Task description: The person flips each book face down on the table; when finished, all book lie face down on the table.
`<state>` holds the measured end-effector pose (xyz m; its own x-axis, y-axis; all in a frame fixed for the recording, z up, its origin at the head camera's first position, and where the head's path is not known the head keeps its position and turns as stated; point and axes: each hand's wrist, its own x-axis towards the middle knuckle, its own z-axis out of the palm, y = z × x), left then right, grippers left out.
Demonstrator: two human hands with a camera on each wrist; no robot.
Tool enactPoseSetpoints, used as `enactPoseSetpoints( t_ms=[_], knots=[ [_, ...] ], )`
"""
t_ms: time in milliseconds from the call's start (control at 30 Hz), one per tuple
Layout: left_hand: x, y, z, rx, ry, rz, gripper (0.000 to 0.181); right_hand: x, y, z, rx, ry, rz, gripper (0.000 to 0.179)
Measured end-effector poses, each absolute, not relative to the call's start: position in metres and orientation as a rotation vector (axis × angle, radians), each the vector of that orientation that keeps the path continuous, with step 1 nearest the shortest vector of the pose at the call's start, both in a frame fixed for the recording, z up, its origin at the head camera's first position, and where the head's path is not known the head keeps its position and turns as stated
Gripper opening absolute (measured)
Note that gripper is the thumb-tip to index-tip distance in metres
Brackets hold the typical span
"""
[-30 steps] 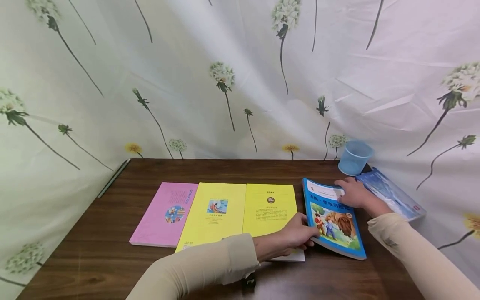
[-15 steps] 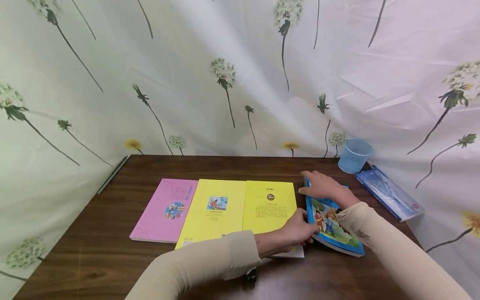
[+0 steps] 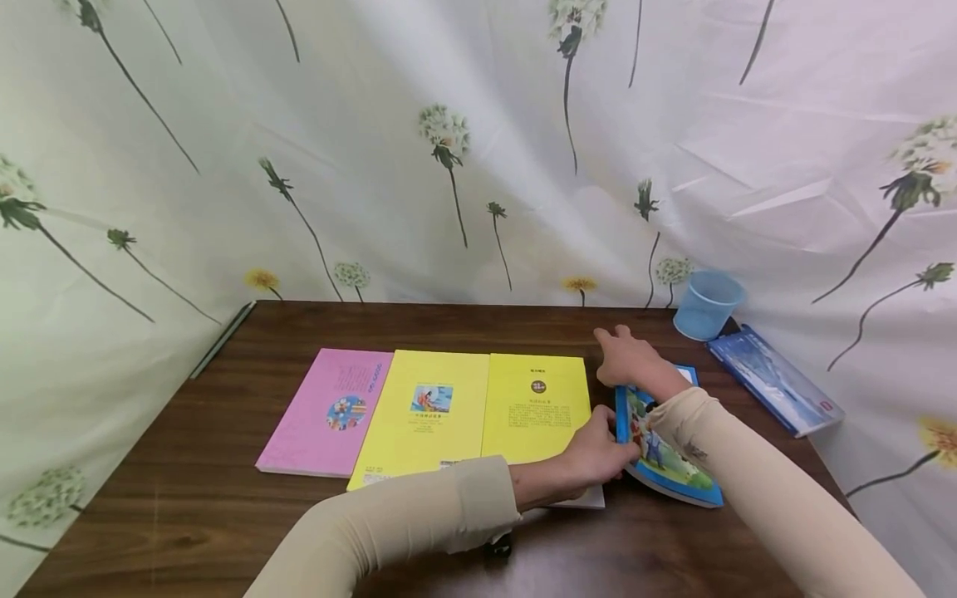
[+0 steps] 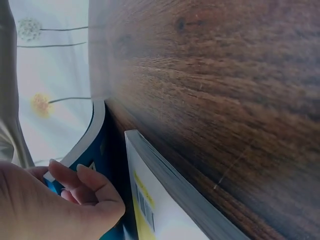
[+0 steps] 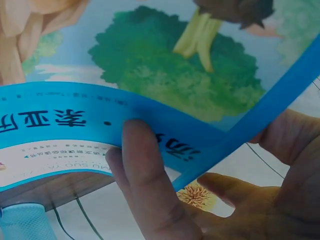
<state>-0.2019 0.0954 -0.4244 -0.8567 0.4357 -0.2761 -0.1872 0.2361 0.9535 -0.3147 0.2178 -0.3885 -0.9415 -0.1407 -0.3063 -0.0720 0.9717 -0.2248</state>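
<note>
A blue paperback book with a cartoon cover lies at the right of the row, its left side raised from the table. My left hand pinches its lower left edge; the left wrist view shows the book bowed beside the fingers. At the upper left corner, my right hand grips the spine side. In the right wrist view, its fingers lie across the cover and other parts of the hand show past the spine. A yellow book lies just left of the blue one, partly under my left forearm.
Another yellow book and a pink book continue the row leftward on the brown table. A light blue mesh cup and a blue-white box-like item stand at the right back, by the patterned curtain.
My right hand has moved left from the book's upper right to its upper left corner. The book's left side has lifted and tilted. The left hand keeps its place.
</note>
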Motion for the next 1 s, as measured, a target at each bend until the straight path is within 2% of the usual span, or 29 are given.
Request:
enactPoseSetpoints(
  t_ms=[300, 567, 733, 1000],
  knots=[
    [-0.203, 0.091, -0.418, 0.394, 2.017, 1.576, 0.027, -0.307, 0.231, -0.367, -0.126, 2.744, -0.48, 0.072],
    [-0.21, 0.089, -0.419, 0.293, 1.932, 1.591, 0.024, -0.303, 0.258, -0.338, -0.211, 2.817, -0.665, 0.072],
    [-0.212, 0.092, -0.422, 0.235, 1.905, 1.548, 0.036, -0.302, 0.277, -0.324, -0.23, 2.808, -0.846, 0.076],
    [-0.212, 0.094, -0.423, 0.197, 1.86, 1.458, 0.05, -0.299, 0.315, -0.312, -0.068, 2.643, -1.075, 0.083]
  ],
)
